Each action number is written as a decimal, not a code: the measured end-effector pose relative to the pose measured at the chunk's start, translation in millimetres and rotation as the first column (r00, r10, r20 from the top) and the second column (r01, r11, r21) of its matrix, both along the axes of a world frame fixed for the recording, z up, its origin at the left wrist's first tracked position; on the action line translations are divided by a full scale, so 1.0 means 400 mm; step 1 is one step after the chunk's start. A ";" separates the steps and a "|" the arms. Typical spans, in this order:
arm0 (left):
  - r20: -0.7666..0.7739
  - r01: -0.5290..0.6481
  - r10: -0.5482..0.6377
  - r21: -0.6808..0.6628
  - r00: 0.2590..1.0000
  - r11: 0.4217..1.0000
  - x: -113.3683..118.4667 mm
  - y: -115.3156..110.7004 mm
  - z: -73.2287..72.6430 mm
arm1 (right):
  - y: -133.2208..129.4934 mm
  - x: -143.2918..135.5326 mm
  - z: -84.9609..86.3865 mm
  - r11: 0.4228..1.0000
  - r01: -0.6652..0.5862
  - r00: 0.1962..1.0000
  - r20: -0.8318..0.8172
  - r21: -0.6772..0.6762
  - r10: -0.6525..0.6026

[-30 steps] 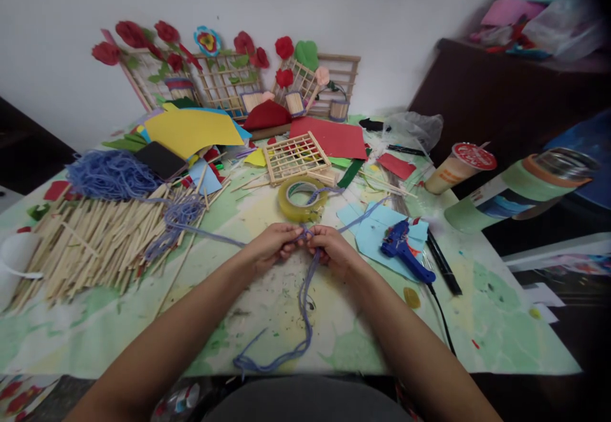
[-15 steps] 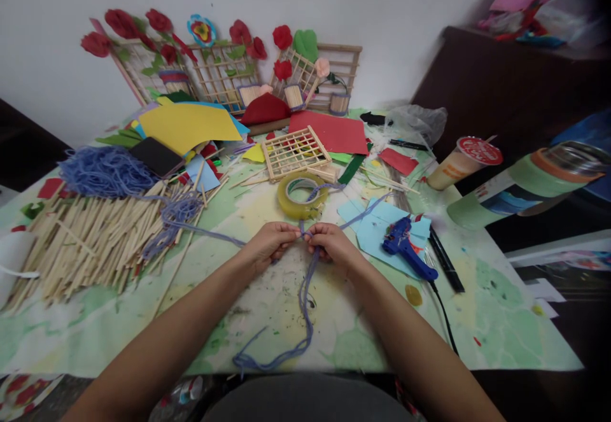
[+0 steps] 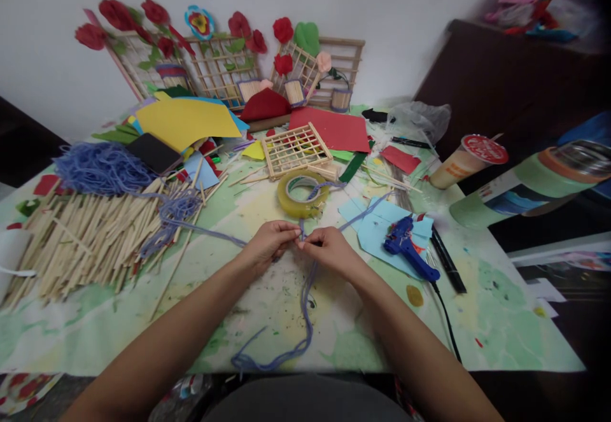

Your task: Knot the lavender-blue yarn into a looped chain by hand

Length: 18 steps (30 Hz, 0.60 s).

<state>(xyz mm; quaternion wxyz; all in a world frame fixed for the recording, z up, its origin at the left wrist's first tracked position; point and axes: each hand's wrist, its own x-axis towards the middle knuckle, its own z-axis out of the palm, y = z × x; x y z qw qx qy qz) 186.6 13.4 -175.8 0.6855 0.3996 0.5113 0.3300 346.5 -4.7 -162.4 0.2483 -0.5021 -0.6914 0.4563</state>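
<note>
Pinching blue-purple yarn between my left hand and right hand, fingers closed on it, just in front of the tape roll on the desk. It looks soft, light and floppy, best held by fingertips where strands meet.

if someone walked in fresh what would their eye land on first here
Probably the red flowers at the back, by wooden lattices along the wall. Next, perhaps, the bright yellow sheet in front of them, or the blue-purple yarn heap at the left, with pale sticks spread nearer the viewer. At the centre, the left hand and right hand pinch yarn just in front of the tape roll.
</note>
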 end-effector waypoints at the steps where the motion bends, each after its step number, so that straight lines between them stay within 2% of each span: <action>1: 0.002 -0.006 0.006 0.006 1.000 1.000 0.000 0.000 -0.001 | -0.002 0.000 0.001 0.999 -0.010 0.998 0.062 0.041 0.008; 7: 0.020 0.045 -0.045 0.013 0.999 0.999 -0.002 -0.003 0.003 | -0.023 -0.016 0.008 0.981 -0.069 0.942 0.336 0.183 0.004; 12: 0.016 0.027 -0.027 0.005 1.000 1.000 0.000 -0.007 0.003 | -0.034 -0.024 0.011 0.971 -0.106 0.907 0.421 0.213 0.007; 14: 0.018 0.025 -0.025 0.005 1.000 1.000 -0.001 -0.008 0.001 | -0.030 -0.015 0.017 0.975 -0.066 0.909 0.415 0.213 -0.029; 18: 0.014 0.030 -0.030 0.015 0.999 0.999 -0.003 -0.007 0.004 | -0.008 0.024 0.042 0.947 0.128 0.864 0.435 0.294 -0.252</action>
